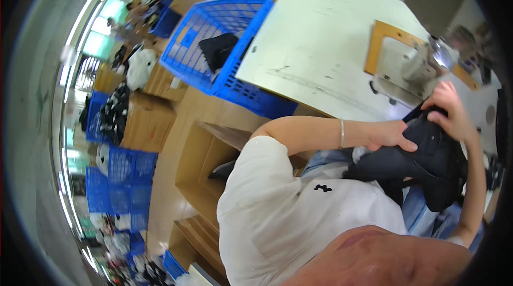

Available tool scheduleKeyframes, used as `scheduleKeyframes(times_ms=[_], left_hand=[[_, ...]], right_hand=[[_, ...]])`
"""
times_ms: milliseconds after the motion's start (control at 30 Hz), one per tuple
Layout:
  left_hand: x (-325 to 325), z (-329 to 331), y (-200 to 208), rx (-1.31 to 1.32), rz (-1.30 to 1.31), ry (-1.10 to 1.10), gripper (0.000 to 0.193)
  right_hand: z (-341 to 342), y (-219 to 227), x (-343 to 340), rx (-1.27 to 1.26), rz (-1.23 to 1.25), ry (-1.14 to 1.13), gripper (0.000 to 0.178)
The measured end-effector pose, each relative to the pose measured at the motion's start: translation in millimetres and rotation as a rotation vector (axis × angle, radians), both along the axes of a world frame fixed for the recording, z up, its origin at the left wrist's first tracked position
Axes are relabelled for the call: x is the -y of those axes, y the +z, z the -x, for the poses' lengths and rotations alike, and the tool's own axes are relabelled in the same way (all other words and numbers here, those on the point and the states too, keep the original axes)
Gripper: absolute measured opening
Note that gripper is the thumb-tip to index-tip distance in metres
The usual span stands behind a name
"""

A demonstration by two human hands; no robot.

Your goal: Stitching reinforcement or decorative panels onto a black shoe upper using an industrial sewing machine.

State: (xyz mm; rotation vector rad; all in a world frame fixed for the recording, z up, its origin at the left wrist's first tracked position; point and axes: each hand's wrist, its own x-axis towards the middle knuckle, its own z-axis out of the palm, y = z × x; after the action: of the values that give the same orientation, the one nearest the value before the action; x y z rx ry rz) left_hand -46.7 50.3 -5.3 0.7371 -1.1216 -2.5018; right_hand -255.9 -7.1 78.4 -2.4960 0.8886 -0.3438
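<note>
While the left hand (389,135) grips the black cloth (435,165), the right hand (452,108) pinches its top. Both hands are curled in.

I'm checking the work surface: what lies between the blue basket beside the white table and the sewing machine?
The head view shows the white table and, near the sewing machine, an angled wooden piece.
</note>
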Motion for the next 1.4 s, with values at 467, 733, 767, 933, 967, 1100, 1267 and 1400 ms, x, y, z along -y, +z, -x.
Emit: scheduleKeyframes(times_ms=[467, 733, 767, 933, 967, 1100, 1267, 1400], left_hand=[[60.3, 0.8, 45.7, -0.020, -0.147, -0.270, 0.044], [108.5, 4.9, 69.4, 0.169, 0.078, -0.207, 0.040], [116.8, 2.6, 72.5, 0.147, 0.119, -0.204, 0.041], [140.9, -12.1, 77.6, 0.129, 0.132, -0.106, 0.042], [142.0, -15.1, 77.8, 0.157, 0.142, -0.107, 0.043], [141.6, -23.0, 79.8, 0.228, 0.124, -0.095, 0.042], [149.8, -12.4, 85.6, 0.272, 0.218, -0.046, 0.039], [153.7, -13.7, 83.0, 0.017, 0.142, 0.019, 0.033]], right_hand=[[50.6, -26.5, 16.3, 0.862, -0.718, -0.640, 0.038], [48.3, -14.1, 63.1, 0.490, -0.300, -0.715, 0.033], [49.4, -11.9, 68.8, 0.508, -0.230, -0.663, 0.033], [68.7, -18.4, 83.5, 0.533, -0.183, -0.782, 0.035], [74.0, -19.5, 78.4, 0.583, -0.198, -0.775, 0.036], [74.9, 7.2, 17.1, 1.042, -0.311, -0.478, 0.043], [23.1, 98.2, -91.8, -0.062, 0.156, -0.317, 0.049], [-6.1, 77.2, -121.8, -0.178, 0.586, -0.623, 0.047]])
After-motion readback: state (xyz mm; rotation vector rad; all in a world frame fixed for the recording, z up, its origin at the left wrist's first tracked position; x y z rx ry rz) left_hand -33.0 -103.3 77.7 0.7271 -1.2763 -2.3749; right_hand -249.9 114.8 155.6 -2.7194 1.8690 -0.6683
